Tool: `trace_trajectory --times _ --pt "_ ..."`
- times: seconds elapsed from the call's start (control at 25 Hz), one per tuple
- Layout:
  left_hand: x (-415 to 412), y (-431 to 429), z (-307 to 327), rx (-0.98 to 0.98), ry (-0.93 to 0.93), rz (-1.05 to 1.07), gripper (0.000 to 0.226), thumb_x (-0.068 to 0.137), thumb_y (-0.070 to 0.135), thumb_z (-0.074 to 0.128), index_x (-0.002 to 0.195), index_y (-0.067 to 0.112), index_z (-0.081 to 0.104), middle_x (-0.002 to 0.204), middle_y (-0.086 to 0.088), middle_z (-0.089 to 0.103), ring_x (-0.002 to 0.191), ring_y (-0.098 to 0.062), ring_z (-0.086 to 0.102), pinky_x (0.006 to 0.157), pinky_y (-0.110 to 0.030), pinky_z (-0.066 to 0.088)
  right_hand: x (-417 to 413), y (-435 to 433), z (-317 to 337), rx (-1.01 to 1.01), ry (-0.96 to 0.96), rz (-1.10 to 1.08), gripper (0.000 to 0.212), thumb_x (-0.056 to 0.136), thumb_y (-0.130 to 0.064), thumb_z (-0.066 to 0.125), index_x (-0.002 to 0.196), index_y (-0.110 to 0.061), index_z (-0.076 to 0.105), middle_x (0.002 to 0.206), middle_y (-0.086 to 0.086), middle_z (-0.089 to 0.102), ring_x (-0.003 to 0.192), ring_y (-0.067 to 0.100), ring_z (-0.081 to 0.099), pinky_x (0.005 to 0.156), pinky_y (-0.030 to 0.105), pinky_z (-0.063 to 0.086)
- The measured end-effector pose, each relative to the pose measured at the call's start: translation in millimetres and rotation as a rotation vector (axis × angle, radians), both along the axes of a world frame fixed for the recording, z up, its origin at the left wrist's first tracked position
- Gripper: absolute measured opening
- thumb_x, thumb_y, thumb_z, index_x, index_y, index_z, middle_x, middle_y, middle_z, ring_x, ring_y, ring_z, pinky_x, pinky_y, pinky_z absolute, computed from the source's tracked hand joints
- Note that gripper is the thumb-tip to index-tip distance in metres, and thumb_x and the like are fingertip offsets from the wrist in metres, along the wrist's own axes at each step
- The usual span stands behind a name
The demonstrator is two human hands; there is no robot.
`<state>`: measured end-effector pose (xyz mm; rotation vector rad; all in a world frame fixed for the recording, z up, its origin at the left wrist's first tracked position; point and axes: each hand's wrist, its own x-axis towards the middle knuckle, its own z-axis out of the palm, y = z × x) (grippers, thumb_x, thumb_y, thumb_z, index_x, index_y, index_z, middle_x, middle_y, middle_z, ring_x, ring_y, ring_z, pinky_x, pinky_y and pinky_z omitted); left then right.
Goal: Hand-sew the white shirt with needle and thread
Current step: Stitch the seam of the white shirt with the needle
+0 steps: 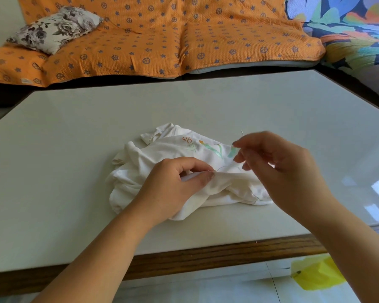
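Now: one white shirt, one needle, two hands

Shirt lies crumpled near the middle of the table. Left hand pinches a fold of it. Right hand, raised just beside, pinches the needle, tip up. One thin thread loops over the cloth.

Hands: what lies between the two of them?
Head view: between the left hand pinching the white shirt and the right hand holding the needle lies shirt fabric crossed by a thin loop of thread.
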<state>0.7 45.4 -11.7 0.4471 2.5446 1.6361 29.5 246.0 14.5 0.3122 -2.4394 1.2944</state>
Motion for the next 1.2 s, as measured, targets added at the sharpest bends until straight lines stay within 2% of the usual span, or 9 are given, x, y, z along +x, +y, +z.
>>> trace_trajectory --times 0.08,0.16,0.24,0.32,0.44,0.64,0.8,1.04,1.2 --pt "0 0 0 -0.009 0.0 0.001 0.01 0.086 0.029 0.071 0.082 0.037 0.074 0.082 0.008 0.071 0.073 -0.014 0.059 0.07 -0.017 0.047 4 -3 6 -0.112 -0.077 0.014 0.024 0.092 -0.008 0.06 0.105 -0.027 0.057 0.079 -0.014 0.073 0.062 0.01 0.065 0.059 0.015 0.048" --pt "1 1 1 -0.014 0.002 -0.001 0.009 0.086 0.029 0.072 0.083 0.037 0.074 0.082 0.008 0.072 0.076 -0.016 0.061 0.072 -0.019 0.049 7 -6 7 -0.168 -0.189 0.041 0.017 0.092 -0.008 0.06 0.101 -0.023 0.059 0.078 -0.012 0.074 0.054 0.01 0.065 0.055 0.02 0.051" --pt "1 1 2 -0.009 0.006 -0.009 0.009 0.086 0.028 0.072 0.083 0.037 0.074 0.082 0.012 0.072 0.077 -0.016 0.061 0.072 -0.016 0.048 7 -9 3 -0.129 -0.265 0.038 0.014 0.093 -0.009 0.061 0.09 -0.022 0.065 0.075 -0.012 0.074 0.054 0.012 0.068 0.055 0.024 0.055" --pt "2 2 3 0.001 0.011 -0.014 0.009 0.086 0.027 0.072 0.083 0.036 0.074 0.082 0.013 0.072 0.078 -0.015 0.062 0.072 -0.017 0.048 8 -11 -1 -0.071 -0.302 0.03 0.016 0.093 -0.011 0.06 0.087 -0.024 0.067 0.071 -0.012 0.072 0.053 0.008 0.067 0.054 0.017 0.053" --pt "2 2 2 0.009 0.012 -0.012 0.009 0.085 0.027 0.073 0.083 0.035 0.075 0.08 0.012 0.072 0.079 -0.018 0.062 0.073 -0.02 0.049 10 -11 -3 0.001 -0.289 0.033 0.022 0.093 -0.014 0.059 0.092 -0.032 0.071 0.068 -0.011 0.072 0.056 0.004 0.067 0.056 0.01 0.049" --pt "1 0 2 0.009 0.008 -0.006 0.007 0.086 0.026 0.073 0.086 0.032 0.076 0.08 0.013 0.072 0.081 -0.019 0.063 0.076 -0.023 0.051 8 -10 -6 0.133 -0.213 0.013 0.028 0.088 -0.011 0.062 0.089 -0.036 0.075 0.067 -0.006 0.072 0.063 0.021 0.069 0.063 0.034 0.052" --pt "2 -1 3 0.007 0.008 0.003 0.01 0.086 0.025 0.073 0.085 0.034 0.075 0.081 0.011 0.072 0.08 -0.018 0.062 0.076 -0.023 0.05 9 -10 -3 0.144 -0.202 0.022 0.04 0.084 -0.009 0.061 0.078 -0.048 0.065 0.069 -0.004 0.073 0.067 0.024 0.071 0.065 0.036 0.052" --pt "2 -1 3 -0.015 0.013 -0.004 0.014 0.087 0.024 0.072 0.082 0.037 0.073 0.081 0.017 0.071 0.079 -0.016 0.062 0.073 -0.016 0.048 8 -7 -5 0.166 -0.222 0.042 0.027 0.085 -0.01 0.062 0.089 -0.032 0.076 0.068 -0.01 0.073 0.065 0.016 0.071 0.067 0.033 0.054" --pt "1 -2 3 -0.014 0.008 -0.017 0.014 0.087 0.026 0.072 0.082 0.038 0.073 0.083 0.017 0.071 0.082 -0.017 0.063 0.076 -0.017 0.05 8 -8 -3 0.147 -0.244 0.053 0.028 0.085 -0.008 0.062 0.087 -0.031 0.075 0.07 -0.015 0.073 0.066 0.005 0.07 0.069 0.026 0.055"
